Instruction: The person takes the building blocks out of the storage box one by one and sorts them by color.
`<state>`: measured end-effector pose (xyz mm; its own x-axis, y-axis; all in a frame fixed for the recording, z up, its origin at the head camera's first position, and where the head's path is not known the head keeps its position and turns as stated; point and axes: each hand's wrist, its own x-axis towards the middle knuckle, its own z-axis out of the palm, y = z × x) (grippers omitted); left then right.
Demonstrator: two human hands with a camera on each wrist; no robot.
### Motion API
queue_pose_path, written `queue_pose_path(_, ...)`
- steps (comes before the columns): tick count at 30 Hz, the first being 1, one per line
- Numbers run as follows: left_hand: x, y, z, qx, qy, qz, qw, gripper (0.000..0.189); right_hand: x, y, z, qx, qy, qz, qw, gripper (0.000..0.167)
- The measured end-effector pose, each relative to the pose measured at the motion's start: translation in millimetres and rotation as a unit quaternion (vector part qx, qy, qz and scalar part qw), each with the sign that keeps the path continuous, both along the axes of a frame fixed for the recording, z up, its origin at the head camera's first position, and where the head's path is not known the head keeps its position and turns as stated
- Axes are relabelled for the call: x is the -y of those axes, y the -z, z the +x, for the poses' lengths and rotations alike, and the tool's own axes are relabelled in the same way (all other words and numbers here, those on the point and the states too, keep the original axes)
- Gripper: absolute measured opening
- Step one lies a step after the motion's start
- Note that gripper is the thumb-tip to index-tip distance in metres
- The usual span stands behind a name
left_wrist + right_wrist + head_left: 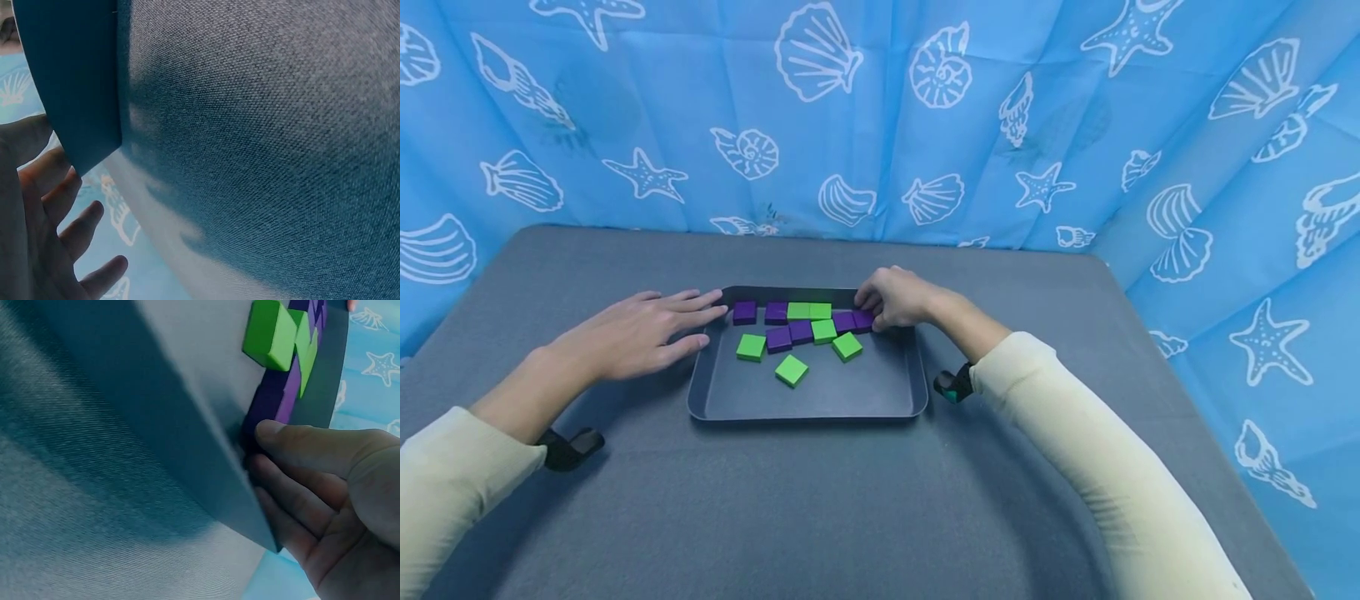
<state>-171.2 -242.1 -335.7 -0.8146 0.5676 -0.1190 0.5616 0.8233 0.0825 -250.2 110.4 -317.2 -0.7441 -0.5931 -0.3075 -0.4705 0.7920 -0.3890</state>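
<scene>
Within a shallow dark grey tray (850, 393) lie several purple and green square blocks. My right hand (901, 298) reaches over the tray's back right corner, pinching the purple block (863, 320) at the right end of a row. In the right wrist view the thumb presses on that purple block (267, 407), with curled fingers behind it. My left hand (647, 332) hovers at the tray's left side, fingers straight and fingertips right at the rim. It holds nothing; the left wrist view shows its spread fingers (80, 230) by the tray's outer wall (78, 75).
Looser green blocks, one at the left (751, 347), one in front (792, 370) and one at the right (847, 346), sit before the rows. Grey cloth (820, 508) covers the table. A blue shell-patterned curtain (880, 125) hangs behind and to the right.
</scene>
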Motion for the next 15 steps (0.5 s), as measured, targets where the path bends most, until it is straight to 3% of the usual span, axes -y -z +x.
queue_pose_path(7, 0.0, 2.7, 0.4, -0.001, -0.002, 0.000, 1.0000, 0.057, 3.6, -2.0, -0.2, -0.002, -0.007, 0.022, 0.9997, 0.042)
queue_pose_path(15, 1.3, 2.0, 0.5, -0.007, 0.003, 0.006, 1.0000, 0.056, 0.0, -6.3, 1.6, 0.007, -0.016, -0.006, 0.9998, 0.042)
